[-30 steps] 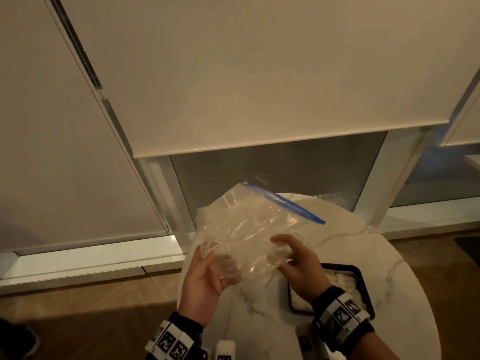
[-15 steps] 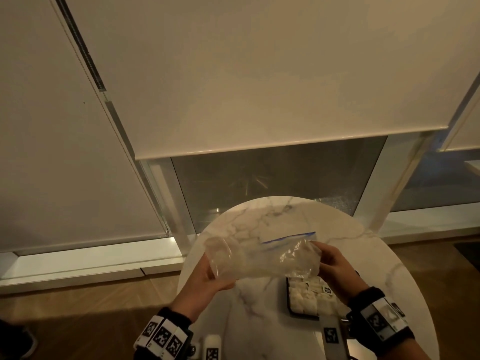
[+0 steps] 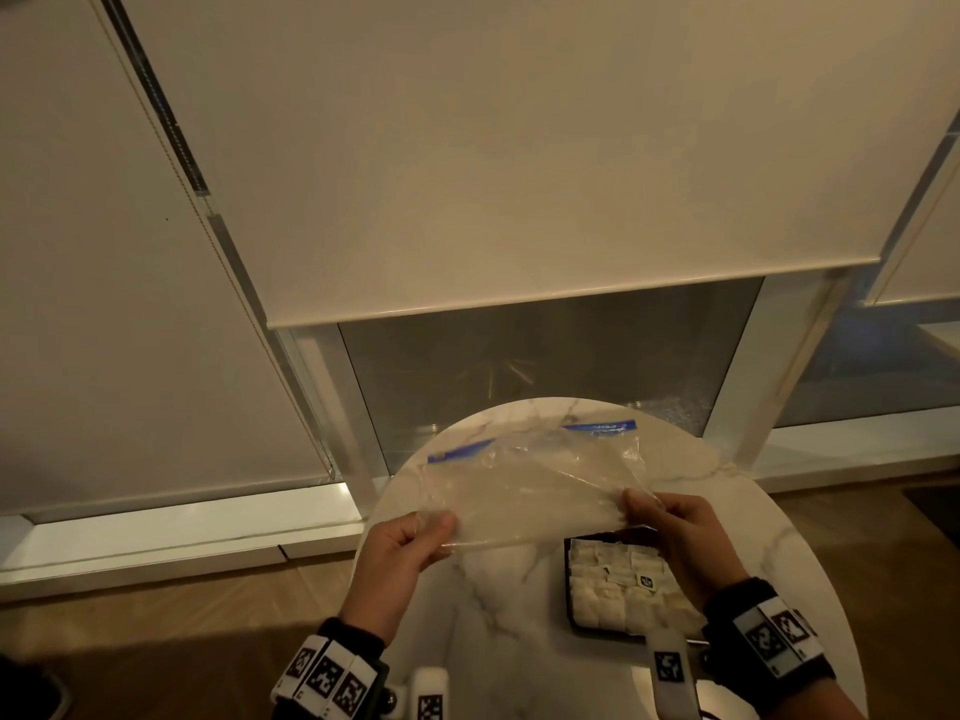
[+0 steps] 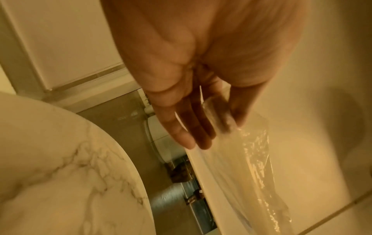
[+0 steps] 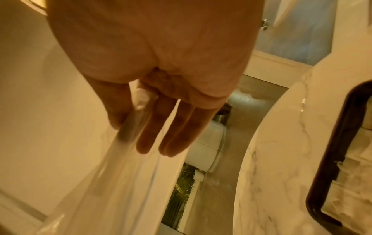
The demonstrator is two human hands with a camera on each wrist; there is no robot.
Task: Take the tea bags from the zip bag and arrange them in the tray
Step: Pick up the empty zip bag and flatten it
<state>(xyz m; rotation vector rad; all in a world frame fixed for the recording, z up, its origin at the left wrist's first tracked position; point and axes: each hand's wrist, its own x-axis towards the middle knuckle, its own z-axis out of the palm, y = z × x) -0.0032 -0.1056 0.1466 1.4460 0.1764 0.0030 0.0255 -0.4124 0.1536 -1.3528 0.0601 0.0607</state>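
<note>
A clear zip bag (image 3: 530, 491) with a blue zip strip is stretched flat above the round marble table (image 3: 498, 615). It looks empty. My left hand (image 3: 410, 543) pinches its near left corner between thumb and fingers, and my right hand (image 3: 670, 527) pinches its near right corner. The left wrist view shows the bag (image 4: 249, 159) caught under my thumb; the right wrist view shows the bag (image 5: 120, 167) the same way. A black tray (image 3: 570, 610) filled with several white tea bags (image 3: 613, 584) sits on the table under my right hand.
Windows with lowered roller blinds (image 3: 519, 174) stand behind the table. Wood floor (image 3: 156, 605) lies to the left and right. Small white tagged blocks (image 3: 431, 693) rest at the table's near edge.
The bag was crumpled and raised a second ago. Both hands have moved apart and lowered it, pulling it flat and wide over the table, zip strip now at the far side.
</note>
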